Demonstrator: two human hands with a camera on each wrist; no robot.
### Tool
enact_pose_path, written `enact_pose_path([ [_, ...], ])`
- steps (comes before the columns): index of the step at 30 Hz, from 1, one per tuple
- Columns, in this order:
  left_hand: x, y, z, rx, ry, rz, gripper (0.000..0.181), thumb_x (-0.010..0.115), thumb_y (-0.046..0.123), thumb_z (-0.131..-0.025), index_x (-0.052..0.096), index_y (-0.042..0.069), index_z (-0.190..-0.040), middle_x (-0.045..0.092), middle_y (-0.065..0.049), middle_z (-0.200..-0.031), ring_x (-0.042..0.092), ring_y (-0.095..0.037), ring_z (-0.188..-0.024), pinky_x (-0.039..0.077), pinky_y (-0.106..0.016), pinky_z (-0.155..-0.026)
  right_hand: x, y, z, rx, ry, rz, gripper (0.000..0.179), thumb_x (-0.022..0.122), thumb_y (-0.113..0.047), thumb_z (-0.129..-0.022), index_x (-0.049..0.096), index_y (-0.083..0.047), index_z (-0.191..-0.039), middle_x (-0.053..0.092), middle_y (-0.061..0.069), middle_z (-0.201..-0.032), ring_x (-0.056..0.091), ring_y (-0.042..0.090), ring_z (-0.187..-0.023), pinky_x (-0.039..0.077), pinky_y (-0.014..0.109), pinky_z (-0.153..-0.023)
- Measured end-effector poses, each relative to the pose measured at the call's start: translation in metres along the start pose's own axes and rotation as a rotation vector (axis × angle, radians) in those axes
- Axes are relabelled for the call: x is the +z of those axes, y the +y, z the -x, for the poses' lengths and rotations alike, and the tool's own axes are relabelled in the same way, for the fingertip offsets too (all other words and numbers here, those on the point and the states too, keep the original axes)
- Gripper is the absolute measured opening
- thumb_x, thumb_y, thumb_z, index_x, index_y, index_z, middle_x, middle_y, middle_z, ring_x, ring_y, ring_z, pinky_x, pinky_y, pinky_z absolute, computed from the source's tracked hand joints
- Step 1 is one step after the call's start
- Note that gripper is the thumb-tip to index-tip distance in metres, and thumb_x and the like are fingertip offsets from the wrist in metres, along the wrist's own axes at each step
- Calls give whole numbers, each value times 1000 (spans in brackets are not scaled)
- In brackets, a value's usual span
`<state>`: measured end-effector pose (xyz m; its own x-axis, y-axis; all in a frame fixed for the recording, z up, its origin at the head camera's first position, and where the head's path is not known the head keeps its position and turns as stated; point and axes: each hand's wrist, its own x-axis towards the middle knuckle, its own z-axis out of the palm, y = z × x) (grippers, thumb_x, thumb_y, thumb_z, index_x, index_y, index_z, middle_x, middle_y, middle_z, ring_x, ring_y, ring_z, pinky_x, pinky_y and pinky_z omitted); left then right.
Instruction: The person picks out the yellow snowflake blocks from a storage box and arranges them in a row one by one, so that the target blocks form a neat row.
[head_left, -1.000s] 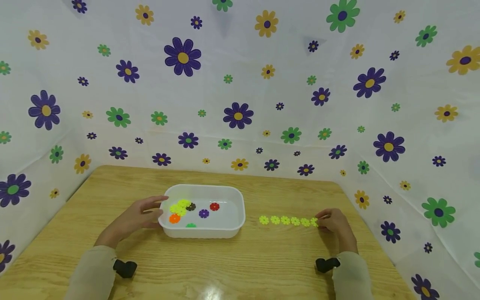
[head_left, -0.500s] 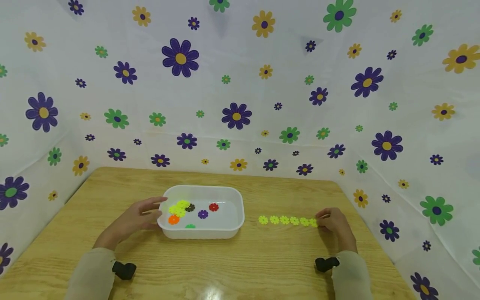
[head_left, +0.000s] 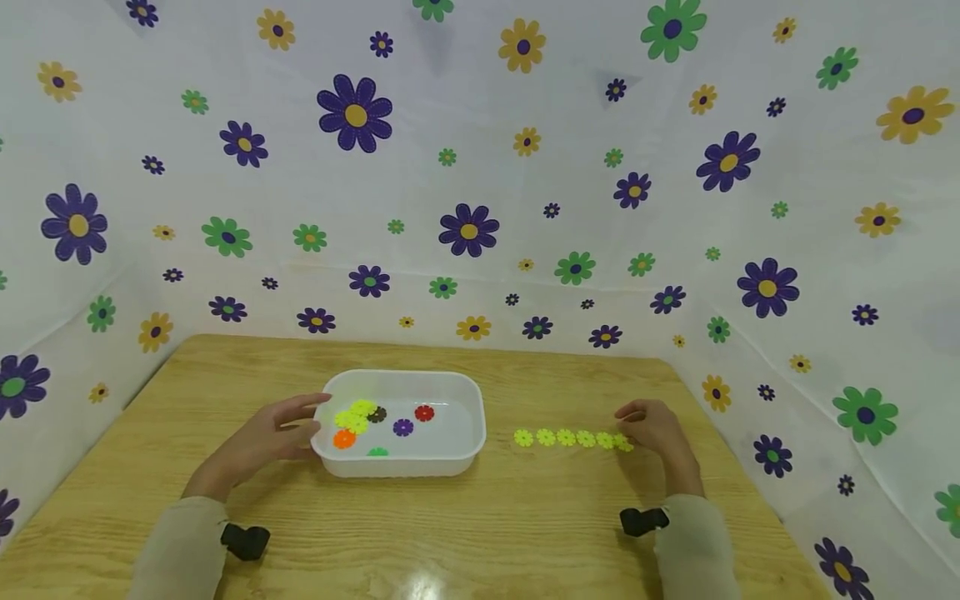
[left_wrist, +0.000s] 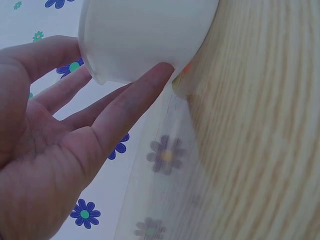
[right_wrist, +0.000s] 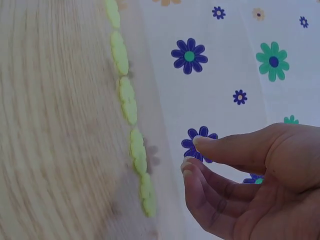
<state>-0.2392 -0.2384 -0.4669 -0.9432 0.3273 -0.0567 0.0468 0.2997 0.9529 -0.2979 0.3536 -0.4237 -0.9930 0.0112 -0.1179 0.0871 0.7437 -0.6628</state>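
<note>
A white plastic tray (head_left: 397,468) stands left of centre on the table. My left hand (head_left: 266,433) is at its left end, fingers loosely extended, the fingertips and thumb touching the wall and rim. In the left wrist view the thumb (left_wrist: 150,82) lies along the tray's outer wall. Right of the tray, several yellow flower-shaped plastic discs (head_left: 566,437) lie in a row, the last two close together. My right hand (head_left: 654,432) hovers at the row's right end. In the right wrist view its loosely bent fingers (right_wrist: 200,197) hold nothing and are apart from the discs.
Inside the tray lie more yellow discs (head_left: 356,421), an orange disc (head_left: 344,439), a brown one (head_left: 377,414), a purple one (head_left: 403,427), a red one (head_left: 424,413) and a green one (head_left: 378,452). Flower-printed white cloth (head_left: 480,167) surrounds the wooden table (head_left: 420,525).
The right hand has let go of the yellow disc at the row's right end and lifted slightly up and away. The left hand stays at the tray. The head view has shifted slightly.
</note>
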Motion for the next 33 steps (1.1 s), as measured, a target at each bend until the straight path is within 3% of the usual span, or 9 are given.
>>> enact_pose_path([
  [9, 1, 1, -1, 1, -10, 19, 63, 58, 25, -106, 33, 3, -159, 21, -34, -166, 55, -50, -134, 63, -42, -94, 24, -32, -1, -84, -43, -65, 27, 65, -8, -98, 67, 8, -120, 69, 25, -111, 72, 32, -91, 65, 43, -81],
  [14, 0, 0, 0, -7, 2, 21, 62, 57, 23, -107, 32, 4, -160, 21, -33, -166, 55, -50, -133, 63, -42, -93, 37, -60, -5, -133, -77, -66, 26, 66, -9, -98, 68, 6, -119, 69, 21, -106, 72, 30, -88, 65, 45, -83],
  [21, -1, 1, -1, -9, -3, 17, 62, 57, 24, -107, 32, 5, -160, 22, -32, -167, 55, -50, -134, 64, -41, -93, 60, -106, -11, -227, -129, -63, 21, 67, -6, -97, 70, 5, -114, 71, 18, -103, 73, 39, -93, 65, 47, -85],
  [33, -1, 3, 1, -11, -5, 7, 63, 58, 27, -106, 33, 7, -160, 21, -32, -167, 55, -49, -134, 64, -40, -93, 107, -173, -16, -260, -210, -26, 13, 74, -10, -94, 74, -5, -106, 73, 12, -99, 71, 18, -77, 66, 43, -85],
])
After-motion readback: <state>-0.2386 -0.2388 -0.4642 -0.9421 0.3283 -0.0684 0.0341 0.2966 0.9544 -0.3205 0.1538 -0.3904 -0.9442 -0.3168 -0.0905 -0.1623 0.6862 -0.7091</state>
